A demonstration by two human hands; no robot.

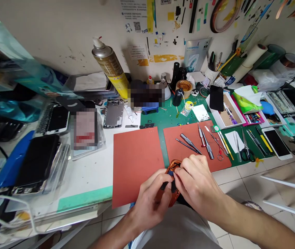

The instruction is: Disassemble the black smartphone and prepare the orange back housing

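Observation:
Both hands are together at the front edge of the desk, around an orange-rimmed phone case [175,162] with a dark inside. My left hand [154,199] grips its left side, thumb and fingers bent over it. My right hand [195,178] is closed at its upper right, with the fingertips pinched at the rim. A small dark blue piece [171,172] shows between the fingertips; I cannot tell whether it is part of the case. Fingers hide much of the case. Just beyond the hands lie a left reddish-brown mat [137,159] and a right one [184,133].
Tweezers [188,146], screwdrivers [201,135] and scissors [246,148] lie to the right, near a white phone [277,143]. An open white box [226,112] stands behind them. At the back left is a spray can [111,65]; phones in plastic trays [37,162] fill the left side.

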